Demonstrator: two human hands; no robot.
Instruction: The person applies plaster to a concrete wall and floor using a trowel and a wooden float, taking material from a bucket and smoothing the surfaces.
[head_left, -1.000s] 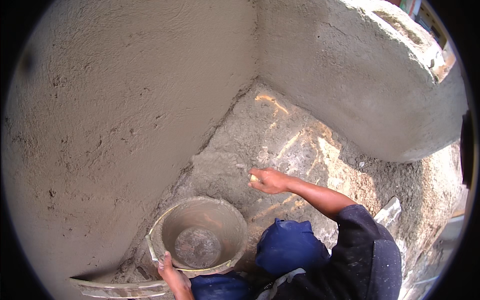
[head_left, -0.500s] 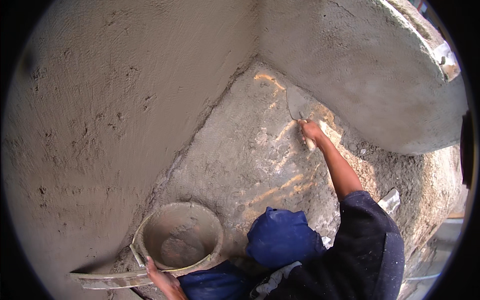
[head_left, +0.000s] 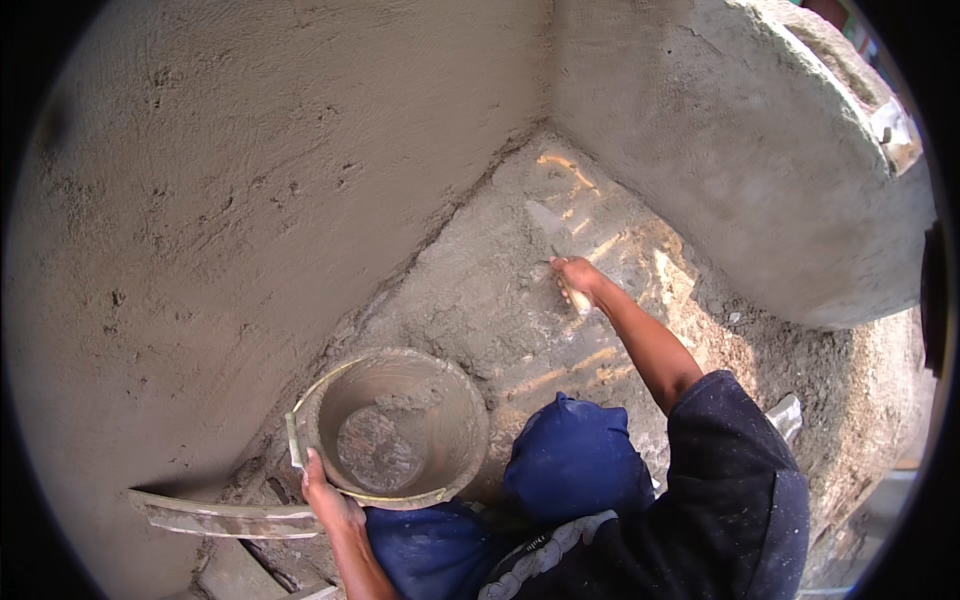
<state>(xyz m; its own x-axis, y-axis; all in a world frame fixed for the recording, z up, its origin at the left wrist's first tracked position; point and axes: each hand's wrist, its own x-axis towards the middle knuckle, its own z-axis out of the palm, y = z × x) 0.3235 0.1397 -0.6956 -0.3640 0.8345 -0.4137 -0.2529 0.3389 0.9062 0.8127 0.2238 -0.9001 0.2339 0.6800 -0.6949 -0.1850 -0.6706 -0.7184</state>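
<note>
My right hand (head_left: 578, 277) is closed around the pale handle of a trowel (head_left: 546, 217). Its blade lies low over the rough grey mortar floor (head_left: 450, 285), near the corner between two walls. Down at the lower left, my left hand (head_left: 332, 500) grips the rim of a round, mortar-smeared bucket (head_left: 452, 425) beside my knee. The bucket tilts somewhat, and a little wet mortar (head_left: 378, 448) sits in its bottom. A light-coloured grip (head_left: 294, 440) shows on the bucket's left side.
A plastered wall (head_left: 220, 200) rises on the left; a shorter one (head_left: 720, 150) with a curved edge stands at right. A long straightedge or board (head_left: 225, 515) lies beside my left hand. Rubble (head_left: 800, 365) and a pale scrap (head_left: 786, 415) lie right of my arm.
The trowel has moved left over the floor and slightly toward me. My left hand has brought the bucket up and to the right. The view has shifted a little.
</note>
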